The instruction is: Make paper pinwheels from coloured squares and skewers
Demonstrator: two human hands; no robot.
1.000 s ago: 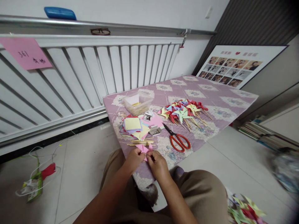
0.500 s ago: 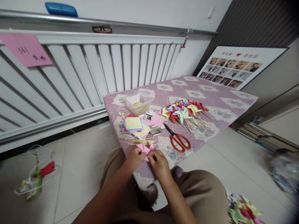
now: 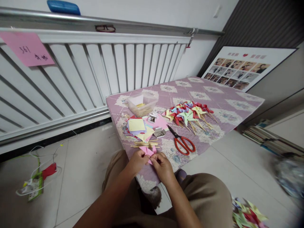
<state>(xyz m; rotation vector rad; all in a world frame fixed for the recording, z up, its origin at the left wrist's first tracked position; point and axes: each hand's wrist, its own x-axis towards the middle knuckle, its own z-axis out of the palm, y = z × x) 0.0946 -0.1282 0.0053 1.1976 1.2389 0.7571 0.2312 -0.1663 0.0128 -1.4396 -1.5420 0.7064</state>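
Observation:
A pink paper pinwheel (image 3: 146, 150), partly folded, is held between both hands at the near edge of the table. My left hand (image 3: 139, 161) pinches its left side, and my right hand (image 3: 161, 164) pinches it near the middle; the fingertips hide the centre. Just beyond the paper lie several thin wooden sticks (image 3: 144, 144). Behind them is a stack of coloured paper squares (image 3: 136, 125), yellow on top. A small grey box (image 3: 159, 132) sits beside the stack. To the right rest scissors (image 3: 184, 144) with red handles, blades apart.
Finished pinwheels (image 3: 188, 115) on sticks lie in a pile on the flowered tablecloth (image 3: 209, 91). A clear plastic box (image 3: 142, 109) holds more sticks. A radiator (image 3: 118, 66) runs behind the table. More pinwheels (image 3: 249, 213) are at the lower right, and a power strip (image 3: 35, 189) lies on the floor.
The view has shifted very slightly. Both hands keep their pinch on the pink pinwheel; its right blade looks a little more upright.

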